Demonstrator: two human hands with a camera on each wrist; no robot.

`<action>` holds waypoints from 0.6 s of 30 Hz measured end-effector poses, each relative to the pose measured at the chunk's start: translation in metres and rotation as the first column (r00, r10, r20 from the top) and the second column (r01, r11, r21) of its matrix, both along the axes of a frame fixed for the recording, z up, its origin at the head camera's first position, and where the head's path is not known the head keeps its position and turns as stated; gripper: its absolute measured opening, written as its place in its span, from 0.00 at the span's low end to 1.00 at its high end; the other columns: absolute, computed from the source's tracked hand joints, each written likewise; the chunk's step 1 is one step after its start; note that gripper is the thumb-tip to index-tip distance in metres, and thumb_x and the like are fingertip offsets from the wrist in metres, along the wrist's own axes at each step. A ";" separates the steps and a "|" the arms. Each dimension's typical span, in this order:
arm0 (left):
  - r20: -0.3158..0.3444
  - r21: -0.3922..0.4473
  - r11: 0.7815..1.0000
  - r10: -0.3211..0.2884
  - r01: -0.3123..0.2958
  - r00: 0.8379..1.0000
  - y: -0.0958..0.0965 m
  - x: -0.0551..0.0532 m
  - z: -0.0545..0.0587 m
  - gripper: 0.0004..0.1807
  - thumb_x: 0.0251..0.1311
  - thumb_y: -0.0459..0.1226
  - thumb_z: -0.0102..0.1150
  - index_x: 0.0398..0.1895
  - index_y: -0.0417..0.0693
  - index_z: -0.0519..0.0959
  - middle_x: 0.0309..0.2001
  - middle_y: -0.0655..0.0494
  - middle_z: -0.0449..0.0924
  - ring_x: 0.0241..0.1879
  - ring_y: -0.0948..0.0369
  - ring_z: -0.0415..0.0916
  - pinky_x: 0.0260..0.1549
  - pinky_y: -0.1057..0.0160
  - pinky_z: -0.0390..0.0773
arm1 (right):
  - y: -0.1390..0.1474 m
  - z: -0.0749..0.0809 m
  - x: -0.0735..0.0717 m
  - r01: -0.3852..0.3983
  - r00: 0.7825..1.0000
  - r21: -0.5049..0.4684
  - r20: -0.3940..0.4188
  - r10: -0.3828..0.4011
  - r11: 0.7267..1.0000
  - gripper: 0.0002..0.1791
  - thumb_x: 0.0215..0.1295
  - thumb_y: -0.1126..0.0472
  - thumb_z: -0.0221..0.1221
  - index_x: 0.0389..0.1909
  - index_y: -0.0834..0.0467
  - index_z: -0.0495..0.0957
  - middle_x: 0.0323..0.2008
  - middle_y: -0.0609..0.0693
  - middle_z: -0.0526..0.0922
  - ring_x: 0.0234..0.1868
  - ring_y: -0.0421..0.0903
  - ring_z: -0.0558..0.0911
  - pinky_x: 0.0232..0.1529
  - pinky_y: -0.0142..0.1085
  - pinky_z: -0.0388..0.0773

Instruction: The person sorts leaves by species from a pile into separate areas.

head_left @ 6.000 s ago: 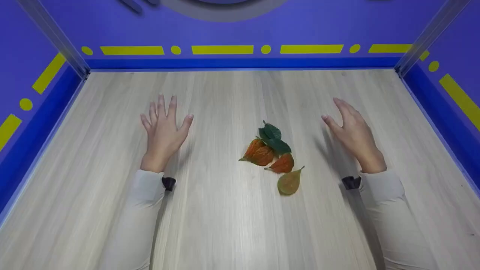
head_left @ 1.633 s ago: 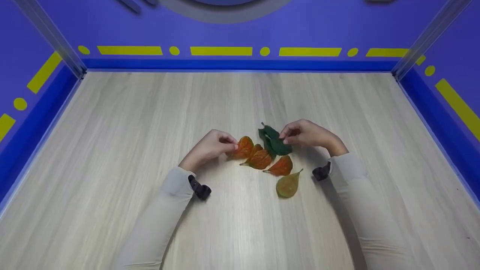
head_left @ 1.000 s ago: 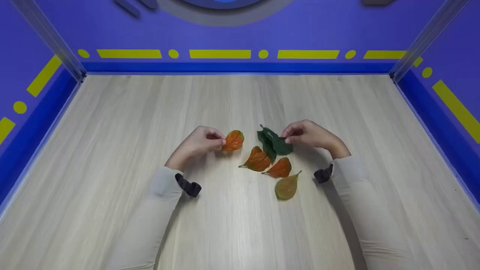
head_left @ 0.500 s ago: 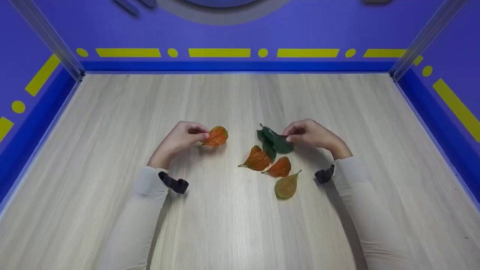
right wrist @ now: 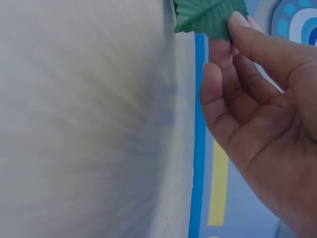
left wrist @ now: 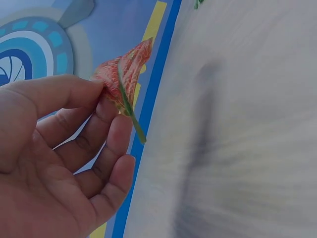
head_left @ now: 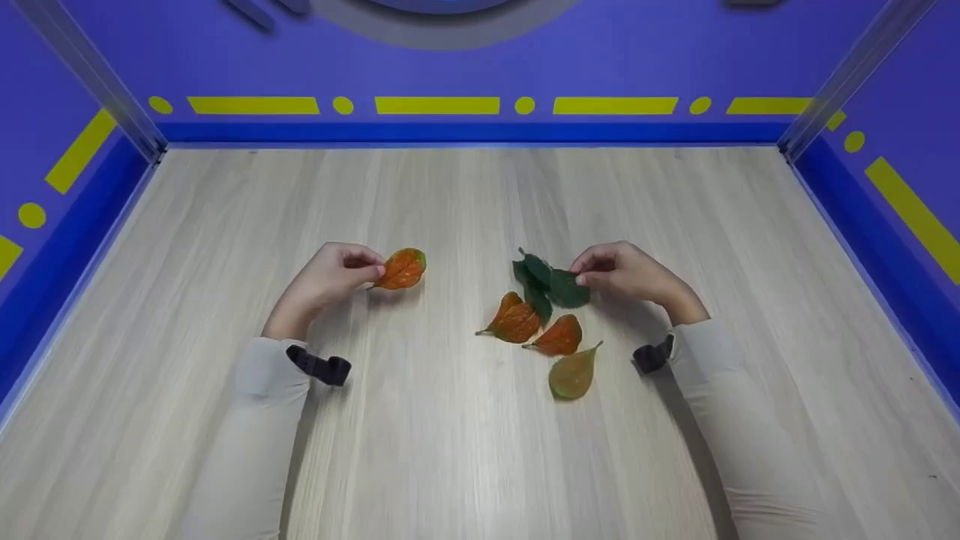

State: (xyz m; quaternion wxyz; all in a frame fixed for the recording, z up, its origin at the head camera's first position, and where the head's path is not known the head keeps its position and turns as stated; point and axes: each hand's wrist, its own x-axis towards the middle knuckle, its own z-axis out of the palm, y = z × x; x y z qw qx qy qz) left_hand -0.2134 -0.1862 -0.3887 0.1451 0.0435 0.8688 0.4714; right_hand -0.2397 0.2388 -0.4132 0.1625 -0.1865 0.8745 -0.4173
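My left hand (head_left: 326,279) pinches an orange leaf (head_left: 403,268) with a green edge between thumb and fingertips, off to the left of the pile. Its green stem hangs down beside the fingers in the left wrist view. The right hand (head_left: 628,276) pinches the edge of a dark green leaf (head_left: 568,289), whose toothed rim shows in the right wrist view. Beside that leaf lie other green leaves (head_left: 535,274). Just below them, two orange leaves (head_left: 519,321) overlap. A single red-orange leaf (head_left: 561,336) and a yellow-green leaf (head_left: 573,375) lie nearer to me.
The leaves lie on a pale wood-grain table (head_left: 450,450). A blue wall (head_left: 450,75) with yellow marks stands along the back, and similar walls rise at both sides. Each wrist wears a black strap, such as the left strap (head_left: 319,366).
Both hands, spread apart at first, have come in and each pinched a leaf. The left hand has carried its orange leaf leftward from the pile; the right has drawn the green leaf slightly right.
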 end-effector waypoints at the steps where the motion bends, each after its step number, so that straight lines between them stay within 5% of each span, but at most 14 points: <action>1: 0.000 -0.004 1.000 0.003 -0.003 1.000 -0.002 0.001 0.000 0.13 0.65 0.36 0.55 0.46 0.36 0.80 0.47 0.44 0.81 0.44 0.59 0.74 0.46 0.62 0.74 | 0.000 0.000 0.000 0.004 1.000 0.003 -0.001 -0.004 1.000 0.08 0.64 0.65 0.60 0.42 0.62 0.82 0.39 0.56 0.84 0.36 0.40 0.78 0.38 0.28 0.74; 18: 0.031 -0.038 0.998 0.055 -0.053 0.998 -0.045 0.005 -0.001 0.16 0.69 0.38 0.53 0.53 0.36 0.77 0.53 0.41 0.77 0.49 0.57 0.73 0.49 0.65 0.74 | 0.005 -0.001 0.004 0.005 1.000 -0.028 -0.013 -0.006 1.000 0.08 0.64 0.66 0.60 0.42 0.63 0.82 0.39 0.57 0.83 0.36 0.40 0.78 0.37 0.27 0.75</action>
